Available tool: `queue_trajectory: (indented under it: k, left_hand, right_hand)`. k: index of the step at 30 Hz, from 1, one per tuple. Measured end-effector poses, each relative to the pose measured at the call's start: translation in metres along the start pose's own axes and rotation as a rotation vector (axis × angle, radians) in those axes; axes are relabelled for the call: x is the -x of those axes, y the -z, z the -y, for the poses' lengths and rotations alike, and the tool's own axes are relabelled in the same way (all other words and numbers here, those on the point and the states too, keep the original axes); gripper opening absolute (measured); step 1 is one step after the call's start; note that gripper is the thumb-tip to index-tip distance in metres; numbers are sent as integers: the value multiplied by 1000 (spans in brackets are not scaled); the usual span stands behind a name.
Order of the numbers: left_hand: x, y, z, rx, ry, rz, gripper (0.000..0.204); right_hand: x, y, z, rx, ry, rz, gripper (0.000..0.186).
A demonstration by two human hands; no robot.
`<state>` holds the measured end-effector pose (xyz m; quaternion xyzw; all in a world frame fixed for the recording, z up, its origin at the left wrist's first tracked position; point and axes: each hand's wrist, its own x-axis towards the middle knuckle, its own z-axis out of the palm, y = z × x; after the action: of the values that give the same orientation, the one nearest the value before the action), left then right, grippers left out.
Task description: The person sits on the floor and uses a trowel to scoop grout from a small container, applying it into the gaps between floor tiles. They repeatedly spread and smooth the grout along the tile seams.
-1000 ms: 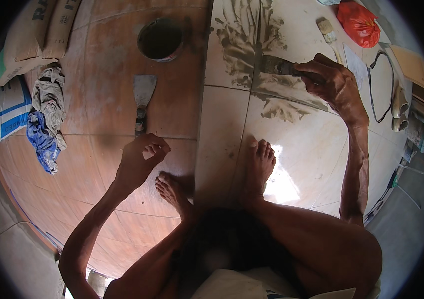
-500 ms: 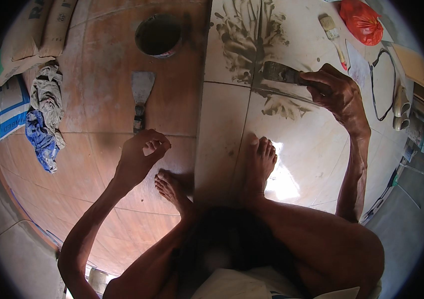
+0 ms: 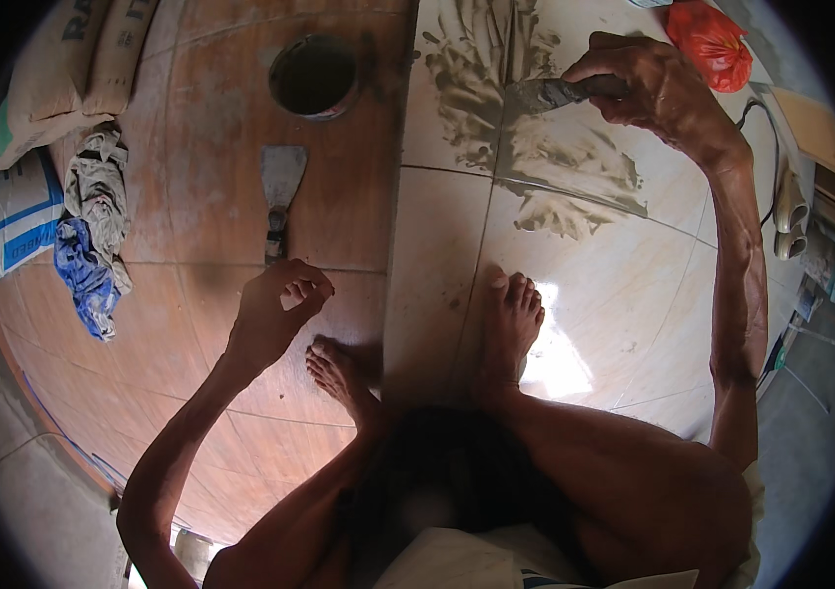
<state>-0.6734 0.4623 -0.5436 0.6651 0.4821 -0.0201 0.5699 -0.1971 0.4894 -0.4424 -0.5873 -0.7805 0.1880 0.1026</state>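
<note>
My right hand (image 3: 648, 83) is closed round the handle of a putty knife (image 3: 540, 96). Its blade lies on pale floor tiles (image 3: 437, 231), at a joint smeared with grey-brown grout (image 3: 574, 162). My left hand (image 3: 280, 304) hovers over reddish tiles (image 3: 211, 334), its fingers curled toward the thumb and nothing visible in them. Just beyond it, a second scraper (image 3: 283, 177) lies with its broad blade pointing away and its handle toward my hand. Farther up stands a round bucket (image 3: 314, 77) with dark grey contents.
A tied red plastic bag (image 3: 712, 47) sits at the far right, by a dark cable (image 3: 769, 128) and pale shoes (image 3: 790, 211). Paper sacks (image 3: 69, 59), a white-and-blue sack (image 3: 5, 216) and crumpled cloths (image 3: 93, 226) lie at left. My bare feet (image 3: 515, 319) rest on the tiles.
My right hand has moved away from me with the putty knife, and its forearm now hides the brush. The grout smear has spread right along the joint. My left hand stays put.
</note>
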Motion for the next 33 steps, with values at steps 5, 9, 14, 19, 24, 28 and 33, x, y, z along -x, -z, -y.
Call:
queue_trajectory:
  k: [5,9,14,19,24,28,33]
  left_hand:
    - [-3,-2,3,7,-14,-7,8]
    - [6,3,6,-4,-14,-29,9]
    - [-5,-3,8,26,-43,-3,9]
    - [1,1,10,26,-38,-19,7]
    - [-1,1,5,19,-34,-7,6]
    - [0,3,7,16,-27,2,12]
    - [9,8,12,26,-25,-31,11]
  right_hand:
    - [-6,4,0,-20,-55,198,33]
    - [1,-19,-38,53,-29,74,32]
    - [30,-45,-16,272,-127,-99,28]
    - [60,-72,64,301,-334,73,17]
    - [65,-70,79,273,-361,39,19]
    - [44,-73,60,339,-290,-105,21]
    - [77,-79,90,374,-421,192,25]
